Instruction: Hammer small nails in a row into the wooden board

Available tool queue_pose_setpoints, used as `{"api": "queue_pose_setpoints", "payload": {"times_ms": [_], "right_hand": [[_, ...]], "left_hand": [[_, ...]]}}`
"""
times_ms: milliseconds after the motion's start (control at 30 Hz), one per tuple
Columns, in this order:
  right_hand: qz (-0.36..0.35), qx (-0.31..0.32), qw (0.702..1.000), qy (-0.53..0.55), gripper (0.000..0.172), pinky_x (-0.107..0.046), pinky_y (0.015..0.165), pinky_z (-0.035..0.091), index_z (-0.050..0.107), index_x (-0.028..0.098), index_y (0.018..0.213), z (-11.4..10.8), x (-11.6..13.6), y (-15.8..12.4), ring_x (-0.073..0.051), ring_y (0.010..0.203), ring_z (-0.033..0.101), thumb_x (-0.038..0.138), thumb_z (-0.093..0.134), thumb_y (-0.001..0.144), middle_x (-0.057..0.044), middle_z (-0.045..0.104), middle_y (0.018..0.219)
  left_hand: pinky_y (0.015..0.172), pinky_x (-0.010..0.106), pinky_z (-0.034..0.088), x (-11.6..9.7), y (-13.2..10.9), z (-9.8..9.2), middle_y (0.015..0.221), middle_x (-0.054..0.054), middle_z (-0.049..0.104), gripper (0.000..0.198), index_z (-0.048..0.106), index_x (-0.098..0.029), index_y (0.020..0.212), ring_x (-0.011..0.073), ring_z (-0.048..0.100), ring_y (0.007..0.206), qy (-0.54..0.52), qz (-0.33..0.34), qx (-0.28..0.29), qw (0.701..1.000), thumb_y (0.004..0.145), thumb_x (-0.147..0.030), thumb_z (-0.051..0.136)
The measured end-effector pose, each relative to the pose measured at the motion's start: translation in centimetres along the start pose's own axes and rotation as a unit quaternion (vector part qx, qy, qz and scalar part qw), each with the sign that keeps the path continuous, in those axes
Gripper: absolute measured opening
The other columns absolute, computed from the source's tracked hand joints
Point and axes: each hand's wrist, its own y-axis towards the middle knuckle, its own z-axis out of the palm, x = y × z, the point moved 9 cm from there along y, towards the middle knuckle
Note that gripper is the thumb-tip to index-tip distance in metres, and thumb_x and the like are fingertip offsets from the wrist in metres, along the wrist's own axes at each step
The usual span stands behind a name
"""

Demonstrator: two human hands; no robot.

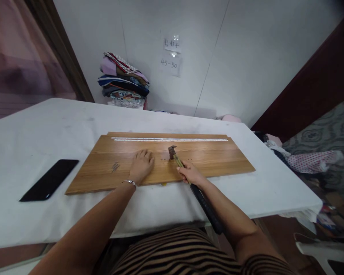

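A wide wooden board lies flat on the white-covered table. On its left part my left hand rests palm down with the fingers stretched out, holding nothing. My right hand is wrapped round the shaft of a claw hammer, high up near the head. The hammer's black grip runs back under my right forearm. Its head is at the middle of the board; I cannot tell whether it touches the wood. Small nails show in a row on both sides of the head. A little pile of loose nails lies left of my left hand.
Two white strips run along the board's far edge. A black phone lies on the white table cover at the left. Folded clothes are stacked at the back, against the wall. A white chair stands at the lower right.
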Motion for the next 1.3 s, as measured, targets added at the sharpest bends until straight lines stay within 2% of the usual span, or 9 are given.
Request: {"api": "queue_pose_setpoints", "payload": {"times_ms": [367, 600, 767, 967, 1133, 1300], "right_hand": [[-0.003, 0.007, 1.0, -0.004, 0.033, -0.021, 0.037, 0.029, 0.056, 0.024, 0.108, 0.08, -0.35, 0.13, -0.01, 0.036, 0.036, 0.041, 0.068, 0.083, 0.015, 0.043, 0.047], [-0.023, 0.014, 1.0, 0.004, 0.043, -0.021, 0.038, 0.03, 0.057, 0.024, 0.117, 0.07, 0.0, 0.16, -0.01, 0.037, 0.036, 0.045, 0.07, 0.082, 0.016, 0.043, 0.049], [-0.012, 0.018, 1.0, 0.004, 0.036, -0.021, 0.038, 0.029, 0.053, 0.026, 0.103, 0.14, -0.37, 0.39, -0.009, 0.037, 0.035, 0.047, 0.071, 0.081, 0.015, 0.043, 0.048], [-0.031, 0.012, 0.999, 0.022, 0.041, -0.022, 0.037, 0.03, 0.048, 0.028, 0.098, -0.02, -0.22, 0.47, -0.009, 0.037, 0.034, 0.052, 0.072, 0.075, 0.017, 0.042, 0.049], [-0.015, 0.011, 1.0, 0.025, 0.04, -0.02, 0.038, 0.029, 0.044, 0.028, 0.091, -0.09, -0.8, 0.74, -0.008, 0.038, 0.035, 0.051, 0.073, 0.077, 0.016, 0.043, 0.049], [-0.015, 0.016, 0.999, 0.041, 0.042, -0.02, 0.038, 0.03, 0.044, 0.028, 0.09, -0.06, -0.73, 0.84, -0.008, 0.038, 0.035, 0.052, 0.076, 0.076, 0.015, 0.043, 0.049]], "left_hand": [[0.127, 0.052, 0.044, 0.2, 0.12, 0.33, 0.149, 0.022, 0.07, 0.04, 0.075, -0.016, 0.124, 0.0366, 0.06, 0.144, 0.006, -0.002, 0.003, 1.0, 0.104, -0.033, 0.046], [0.126, 0.053, 0.044, 0.21, 0.1, 0.54, 0.148, 0.02, 0.07, 0.038, 0.074, -0.018, 0.124, 0.0359, 0.06, 0.143, 0.002, 0.005, -0.009, 1.0, 0.104, -0.033, 0.046], [0.125, 0.056, 0.045, 0.23, 0.11, 0.5, 0.148, 0.021, 0.07, 0.037, 0.074, -0.018, 0.125, 0.0372, 0.06, 0.143, -0.011, -0.001, -0.01, 1.0, 0.104, -0.033, 0.047], [0.125, 0.053, 0.044, 0.09, 0.13, 0.56, 0.144, 0.02, 0.071, 0.037, 0.073, -0.017, 0.126, 0.0349, 0.06, 0.142, -0.018, 0.006, -0.009, 1.0, 0.105, -0.032, 0.046], [0.127, 0.052, 0.042, 0.18, 0.23, 0.67, 0.144, 0.02, 0.071, 0.035, 0.073, -0.018, 0.125, 0.0347, 0.06, 0.142, -0.028, -0.007, -0.014, 0.999, 0.103, -0.032, 0.051], [0.126, 0.054, 0.043, 0.2, 0.26, 0.82, 0.146, 0.02, 0.07, 0.036, 0.073, -0.018, 0.125, 0.0357, 0.059, 0.143, -0.02, -0.004, -0.009, 1.0, 0.103, -0.031, 0.048]]}}
